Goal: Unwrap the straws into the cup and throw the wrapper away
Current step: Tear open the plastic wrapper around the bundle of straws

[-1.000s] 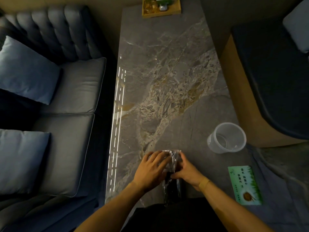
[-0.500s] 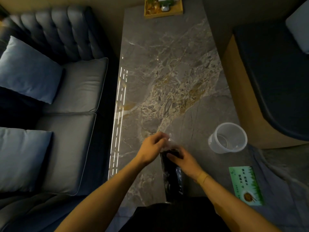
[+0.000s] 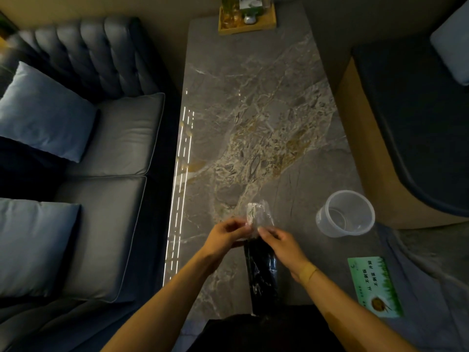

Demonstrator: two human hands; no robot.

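Note:
A bundle of black straws (image 3: 261, 270) in a clear plastic wrapper (image 3: 258, 215) lies lengthwise on the marble table (image 3: 253, 110), near its front edge. The wrapper's empty far end sticks up past the straws. My left hand (image 3: 225, 236) pinches the wrapper's left side near the straw tips. My right hand (image 3: 280, 243) pinches its right side just opposite. A clear plastic cup (image 3: 345, 214) stands empty and upright to the right of my hands, apart from them.
A green printed card (image 3: 374, 287) lies at the table's right front. A wooden tray (image 3: 247, 17) with bottles sits at the far end. A dark sofa (image 3: 101, 153) with blue cushions runs along the left; a dark seat (image 3: 411, 118) stands on the right.
My hands moved from covering the wrapper end to pinching it on both sides. The clear wrapper end now stands free and stretched beyond the straw tips.

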